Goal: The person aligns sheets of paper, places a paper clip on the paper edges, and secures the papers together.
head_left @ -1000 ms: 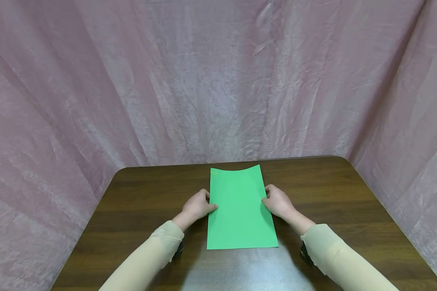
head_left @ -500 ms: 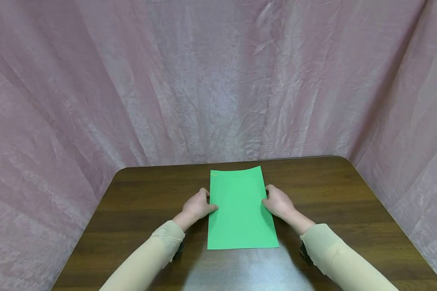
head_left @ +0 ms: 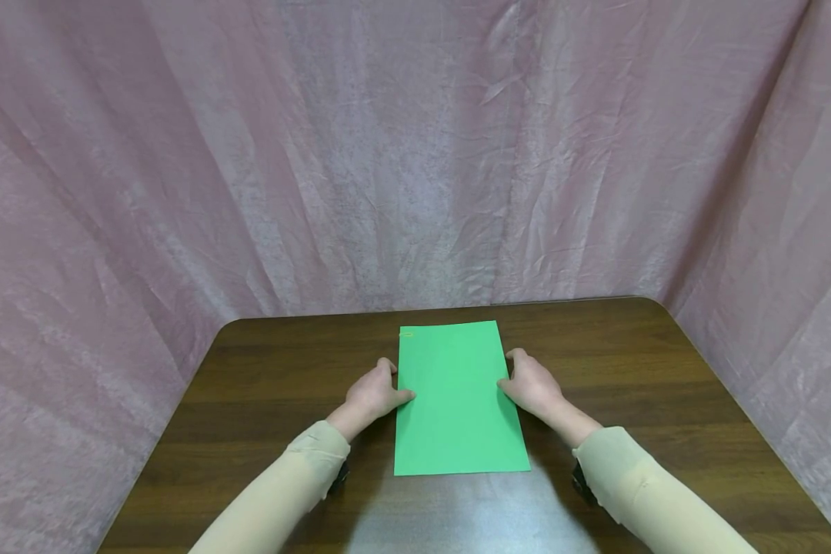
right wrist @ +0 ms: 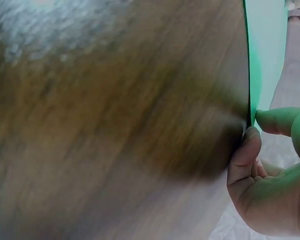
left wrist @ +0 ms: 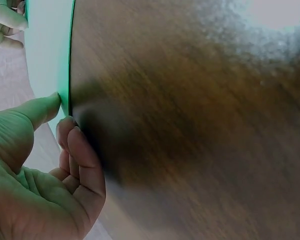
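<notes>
A green sheet of paper (head_left: 460, 400) lies lengthwise away from me at the middle of the brown wooden table. At its far left corner sits a small yellow loop, like a paper clip (head_left: 406, 335). My left hand (head_left: 375, 394) pinches the left edge, thumb on top and curled fingers at the rim, as the left wrist view shows of the paper (left wrist: 47, 55). On the opposite edge my right hand (head_left: 532, 386) pinches in the same way, its thumb (right wrist: 275, 120) over the green surface. Fingertips beneath the sheet are partly hidden.
The wooden table (head_left: 263, 369) has rounded far corners. Pink velvety curtains (head_left: 388, 154) hang behind it and along both sides. Light reflects off the tabletop in front of the paper.
The paper's far edge has sunk from a bowed curve to nearly straight, and its far end has lowered a little. Both hands have stayed almost in place.
</notes>
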Demonstrator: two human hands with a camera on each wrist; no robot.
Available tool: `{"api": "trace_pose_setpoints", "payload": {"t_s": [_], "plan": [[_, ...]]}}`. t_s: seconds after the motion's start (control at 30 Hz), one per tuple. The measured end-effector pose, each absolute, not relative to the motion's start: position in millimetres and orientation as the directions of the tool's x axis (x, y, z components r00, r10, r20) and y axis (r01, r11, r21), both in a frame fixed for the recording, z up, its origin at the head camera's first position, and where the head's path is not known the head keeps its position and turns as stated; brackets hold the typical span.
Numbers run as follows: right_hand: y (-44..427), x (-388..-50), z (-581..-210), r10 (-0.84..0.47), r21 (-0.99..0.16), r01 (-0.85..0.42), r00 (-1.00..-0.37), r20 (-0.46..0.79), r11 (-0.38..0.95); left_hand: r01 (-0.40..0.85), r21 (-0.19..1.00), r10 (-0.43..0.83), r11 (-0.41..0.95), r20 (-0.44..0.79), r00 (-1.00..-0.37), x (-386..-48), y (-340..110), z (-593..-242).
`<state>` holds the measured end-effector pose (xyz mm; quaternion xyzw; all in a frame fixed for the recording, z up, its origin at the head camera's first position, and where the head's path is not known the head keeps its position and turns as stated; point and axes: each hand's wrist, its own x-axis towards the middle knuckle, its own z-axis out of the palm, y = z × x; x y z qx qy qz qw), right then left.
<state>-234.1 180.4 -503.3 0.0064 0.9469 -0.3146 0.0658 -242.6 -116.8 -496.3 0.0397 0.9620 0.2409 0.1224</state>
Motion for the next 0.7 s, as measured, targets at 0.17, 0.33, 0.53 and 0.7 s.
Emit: {"api": "trace_pose_setpoints", "payload": {"t_s": [0.17,0.33,0.53,0.7], "plan": [[180,-234,-507,-0.028,-0.591,0.037,-0.995,-0.1,0.806,0.016,0.477,0.129,0.878,-0.205,-0.97,-243,-117,-500],[180,-235,-510,-0.029,-0.557,0.006,-0.998,-0.054,0.831,0.032,0.485,0.13,0.874,-0.17,-0.977,-244,-116,-502],[184,-231,-510,-0.032,-0.578,0.006,-0.998,-0.055,0.816,0.062,0.51,0.152,0.858,-0.137,-0.979,-243,-123,-509],[196,-225,-506,-0.037,-0.6,-0.007,-0.999,-0.037,0.8,0.07,0.551,0.154,0.831,-0.109,-0.982,-244,-136,-510]]}}
